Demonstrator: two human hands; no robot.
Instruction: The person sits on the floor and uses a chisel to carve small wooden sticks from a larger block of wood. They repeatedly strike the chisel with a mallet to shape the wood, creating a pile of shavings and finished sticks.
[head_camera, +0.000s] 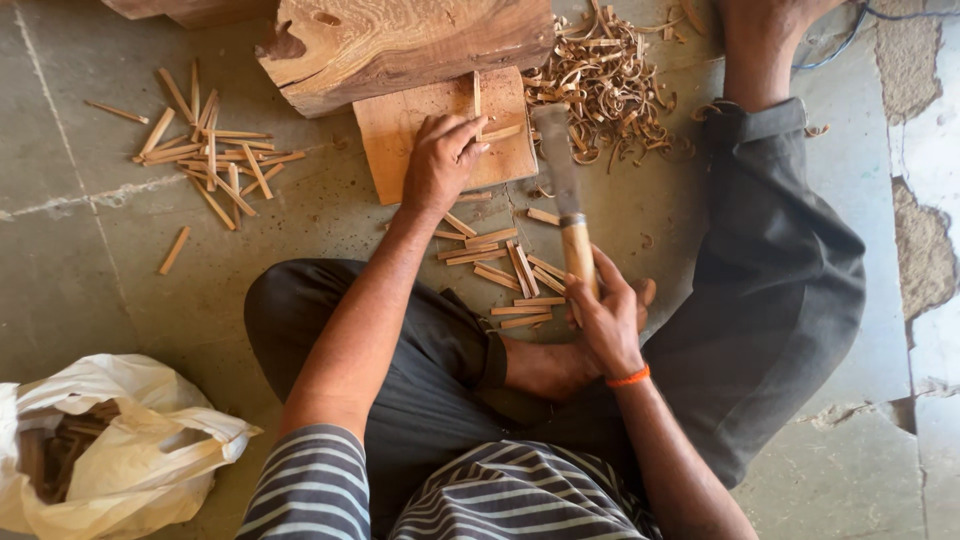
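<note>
Head view: left hand (440, 160) pinches a wood strip (477, 95) upright on the block (400, 130); right hand (608, 320) at five o'clock grips the cleaver (560, 170).

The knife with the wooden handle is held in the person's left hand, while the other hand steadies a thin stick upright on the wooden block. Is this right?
Not quite. In the head view the right hand holds the knife; the left hand steadies the thin stick upright on the wooden block.
</note>
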